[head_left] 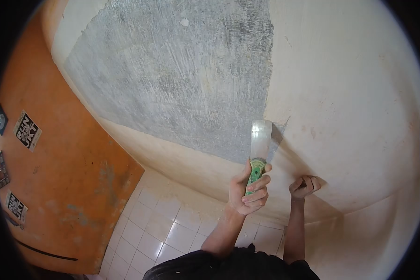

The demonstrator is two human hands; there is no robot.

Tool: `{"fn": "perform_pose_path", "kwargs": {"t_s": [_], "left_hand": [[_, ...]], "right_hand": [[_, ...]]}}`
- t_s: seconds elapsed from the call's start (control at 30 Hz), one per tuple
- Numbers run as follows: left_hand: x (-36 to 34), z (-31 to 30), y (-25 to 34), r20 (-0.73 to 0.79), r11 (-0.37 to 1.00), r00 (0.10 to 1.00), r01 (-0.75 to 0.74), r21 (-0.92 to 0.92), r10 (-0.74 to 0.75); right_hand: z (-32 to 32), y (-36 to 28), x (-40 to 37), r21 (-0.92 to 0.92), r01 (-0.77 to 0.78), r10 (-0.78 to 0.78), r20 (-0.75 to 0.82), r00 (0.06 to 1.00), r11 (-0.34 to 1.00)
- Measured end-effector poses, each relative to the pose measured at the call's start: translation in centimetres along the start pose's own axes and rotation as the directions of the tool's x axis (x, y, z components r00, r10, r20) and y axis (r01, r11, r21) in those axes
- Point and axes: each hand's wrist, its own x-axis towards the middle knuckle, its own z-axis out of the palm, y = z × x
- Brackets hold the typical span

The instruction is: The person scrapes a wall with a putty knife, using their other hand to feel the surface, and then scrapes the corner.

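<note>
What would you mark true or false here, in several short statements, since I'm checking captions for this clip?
1. The left grip holds a scraper by its green handle. True.
2. The right grip holds a second scraper. False: it is curled, with no tool showing in it.
3. The blade points towards the floor tiles. False: the blade points away from the tiles.
4. The orange surface bears stickers. True.
5. Grey covers the whole wall. False: pale wall shows beside the grey patch.
</note>
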Motion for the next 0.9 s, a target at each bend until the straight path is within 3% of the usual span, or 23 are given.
{"fn": "perform_pose_path", "kwargs": {"t_s": [0.3, 0.4, 0.47, 0.5, 0.6, 0.7, 0.9], "left_hand": [[-0.6, -0.7, 0.6, -0.04, 0.997, 0.999, 0.033, -0.075, -0.036], [1.8, 2.2, 1.3, -0.027, 1.0, 1.0, -0.001, -0.031, 0.001], [3.1, 3.8, 2.1, 0.042, 0.991, 0.999, -0.012, 0.136, 0.006], [2.7, 3.6, 1.8, 0.054, 0.991, 0.999, -0.009, 0.136, 0.002], [-0.3, 1.3, 0.5, -0.079, 1.0, 0.997, -0.015, 0.022, 0.017], [-0.9, 1.0, 0.7, -0.168, 0.995, 0.984, -0.039, 0.092, 0.054], [-1.5, 1.9, 0.7, -0.191, 0.994, 0.981, -0.011, 0.107, 0.031]], "right_hand": [[0.2, 0.0, -0.1, -0.03, -0.033, 0.032, -0.018, 0.999, 0.999], [-0.1, -0.4, -0.2, 0.009, -0.018, 0.018, -0.017, 1.0, 1.0], [-0.1, -0.4, -0.1, 0.025, -0.039, 0.038, 0.014, 0.999, 0.999], [0.0, -0.1, -0.1, 0.023, -0.028, 0.028, 0.007, 1.0, 0.999], [0.1, -0.1, -0.2, 0.0, -0.005, 0.005, -0.013, 1.0, 1.0], [-0.1, -0.1, -0.2, -0.021, 0.006, -0.006, 0.005, 1.0, 1.0], [-0.2, -0.3, 0.0, -0.018, -0.016, 0.016, 0.028, 0.999, 1.0]]}}
